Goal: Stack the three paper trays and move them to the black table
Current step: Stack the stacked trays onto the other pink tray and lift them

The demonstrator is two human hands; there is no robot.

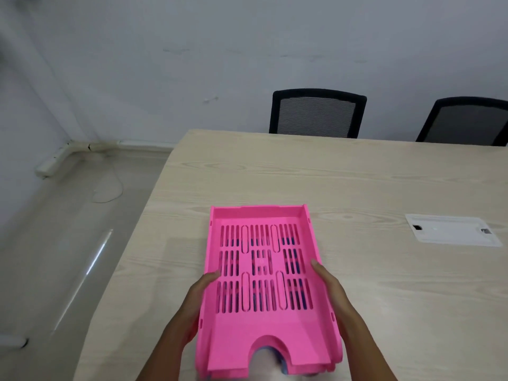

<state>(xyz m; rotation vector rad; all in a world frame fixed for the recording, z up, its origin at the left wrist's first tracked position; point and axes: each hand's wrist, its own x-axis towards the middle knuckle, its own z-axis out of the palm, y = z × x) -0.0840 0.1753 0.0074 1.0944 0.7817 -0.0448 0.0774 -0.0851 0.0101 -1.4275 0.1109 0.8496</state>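
**Stacked Trays Held at Tabletop Edge, Carry Yet to Come**

A pink paper tray (264,284) is seen in the lower centre of the frame, gripped along its two long sides. Blue is glimpsed through the slots of its floor and at the arched cut-out in its near edge, so at least one more tray is judged to be nested beneath; whether all three are there cannot be told. The left hand (192,306) is pressed against the left wall, the thumb hooked over the rim, while the right hand (330,287) is laid flat along the right wall, fingers extended. Both are closed on the stack from outside, neither spread free.

The stacking step is judged to be finished or nearly so, and the lift and carry are taken to be in hand. Whether the stack is resting on the surface or already raised cannot be made out. No black table is shown, so a turn away from this spot is likely called for next, with the stack kept level so that the nested trays are not slid apart.

The tray is of moulded plastic, rigid and glossy, rectangular with low walls and a floor pierced by rows of narrow slots. The tabletop (357,188) beneath is pale, with a wood-grain finish. A white cable hatch (450,229) is set into it at right. Two black mesh-backed chairs (316,111) are drawn up at the far edge, against a grey wall.
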